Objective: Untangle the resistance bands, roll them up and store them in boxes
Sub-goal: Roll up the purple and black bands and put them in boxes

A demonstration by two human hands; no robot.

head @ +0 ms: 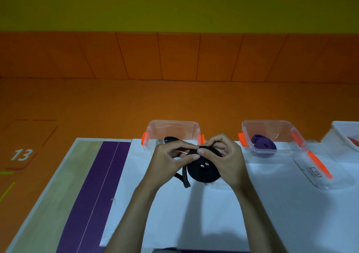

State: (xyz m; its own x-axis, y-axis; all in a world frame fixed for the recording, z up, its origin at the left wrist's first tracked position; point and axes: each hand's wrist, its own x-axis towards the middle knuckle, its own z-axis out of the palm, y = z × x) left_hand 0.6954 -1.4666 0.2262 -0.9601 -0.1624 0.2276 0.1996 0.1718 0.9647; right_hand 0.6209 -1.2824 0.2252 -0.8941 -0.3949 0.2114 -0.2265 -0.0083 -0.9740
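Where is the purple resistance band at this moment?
Head view, right of centre: the purple band lies coiled inside the clear orange-latched box, right of the right hand and the black band it grips.

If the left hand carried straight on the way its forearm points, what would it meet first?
Probably the near wall of the clear box right behind the left hand, which grips the black band; depth is hard to judge.

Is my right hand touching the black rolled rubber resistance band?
Touching. The head view shows the right hand pinching the black rolled rubber resistance band at its top.
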